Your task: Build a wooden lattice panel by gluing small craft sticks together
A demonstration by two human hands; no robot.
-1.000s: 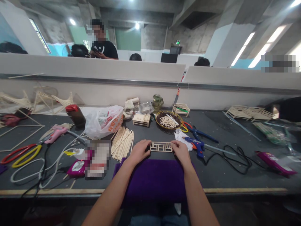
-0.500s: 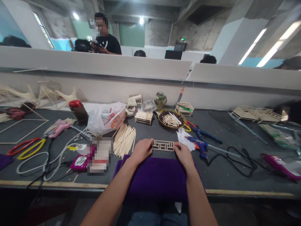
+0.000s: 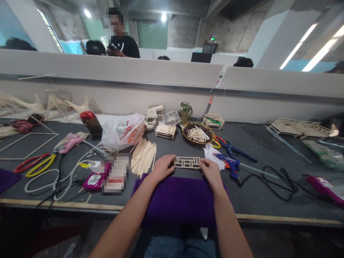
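A small flat lattice panel [image 3: 187, 162] made of thin wooden sticks lies between my hands, just beyond a purple cloth [image 3: 179, 197]. My left hand [image 3: 162, 167] is closed on its left end. My right hand [image 3: 211, 171] pinches its right end. Both wrists rest on the purple cloth at the near edge of the dark table [image 3: 258, 193]. A loose pile of wooden sticks [image 3: 144, 156] lies just left of my left hand.
A blue glue gun [image 3: 228, 164] with a black cable, blue scissors [image 3: 233, 148], a basket of short sticks [image 3: 198, 133] and a small stick box [image 3: 166, 131] lie beyond my hands. A plastic bag [image 3: 122, 134], pink glue gun [image 3: 69, 143] and red-yellow scissors [image 3: 32, 165] lie left. A person [image 3: 120, 40] stands behind the partition.
My hands keep hold of the lattice panel in the same place. The view has shifted slightly, so everything sits a little higher and to the right in the picture.
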